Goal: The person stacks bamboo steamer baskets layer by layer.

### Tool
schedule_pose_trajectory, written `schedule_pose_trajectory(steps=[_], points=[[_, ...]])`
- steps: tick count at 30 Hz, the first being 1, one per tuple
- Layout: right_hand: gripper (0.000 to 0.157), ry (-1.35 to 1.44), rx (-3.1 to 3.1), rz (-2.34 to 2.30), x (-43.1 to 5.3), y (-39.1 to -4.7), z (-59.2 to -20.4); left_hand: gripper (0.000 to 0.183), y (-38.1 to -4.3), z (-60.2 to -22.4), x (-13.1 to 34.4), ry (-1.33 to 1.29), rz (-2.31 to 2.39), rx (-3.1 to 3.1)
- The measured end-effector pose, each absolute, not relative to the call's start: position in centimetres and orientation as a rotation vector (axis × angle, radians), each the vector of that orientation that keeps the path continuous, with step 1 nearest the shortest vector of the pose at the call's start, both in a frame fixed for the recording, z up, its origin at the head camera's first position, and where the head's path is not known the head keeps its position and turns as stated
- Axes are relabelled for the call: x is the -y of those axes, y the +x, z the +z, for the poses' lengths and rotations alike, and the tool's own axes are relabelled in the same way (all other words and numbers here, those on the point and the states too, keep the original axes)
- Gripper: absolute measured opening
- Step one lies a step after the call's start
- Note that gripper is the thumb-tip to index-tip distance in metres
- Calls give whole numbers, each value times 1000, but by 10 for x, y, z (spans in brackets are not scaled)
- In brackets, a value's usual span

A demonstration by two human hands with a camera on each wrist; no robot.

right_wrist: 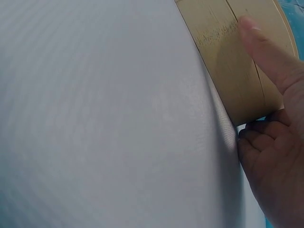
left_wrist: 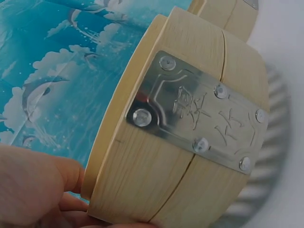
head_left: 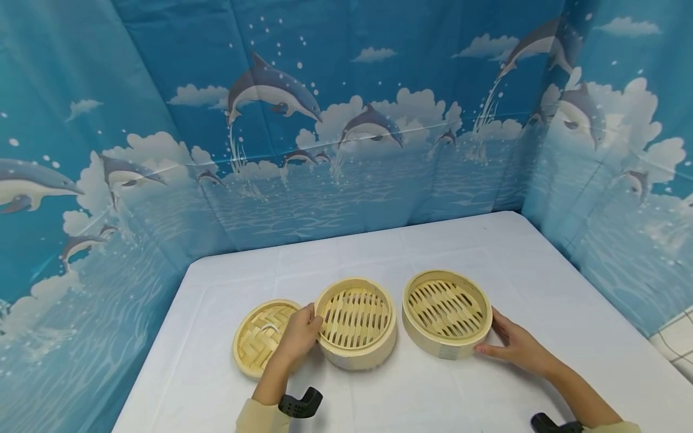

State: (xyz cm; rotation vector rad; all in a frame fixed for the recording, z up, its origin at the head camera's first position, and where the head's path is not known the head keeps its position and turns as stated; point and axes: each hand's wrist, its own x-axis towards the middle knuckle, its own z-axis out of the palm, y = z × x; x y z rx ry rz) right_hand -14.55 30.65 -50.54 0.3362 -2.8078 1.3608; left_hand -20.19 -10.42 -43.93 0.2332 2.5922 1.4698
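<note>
My left hand (head_left: 299,332) grips the left rim of a round bamboo steamer basket (head_left: 354,359), which has a slatted base. Its metal plate (left_wrist: 199,111) shows close up in the left wrist view. Striped light and shadow on the cloth beneath suggest this basket is raised a little; its underside is hidden. A second bamboo steamer basket (head_left: 444,346) stands just to the right, a small gap apart. My right hand (head_left: 517,346) holds that one at its right side, thumb (right_wrist: 261,45) against the wall and fingers curled round farther back. A woven steamer lid (head_left: 254,343) lies behind my left forearm.
A white cloth covers the table (head_left: 335,258). Behind it and along the sides hangs a blue curtain (head_left: 346,198) printed with dolphins. Black bands (head_left: 300,403) sit on both wrists.
</note>
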Motion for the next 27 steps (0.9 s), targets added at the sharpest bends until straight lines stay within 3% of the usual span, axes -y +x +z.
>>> schedule_pose_trajectory(steps=[14, 27], points=[[95, 332, 2806, 1342, -307, -145, -505, 18, -208, -421, 91, 392, 1340, -2742], [93, 363, 2793, 1354, -309, -146, -507, 27, -212, -405, 95, 378, 1460, -2640]])
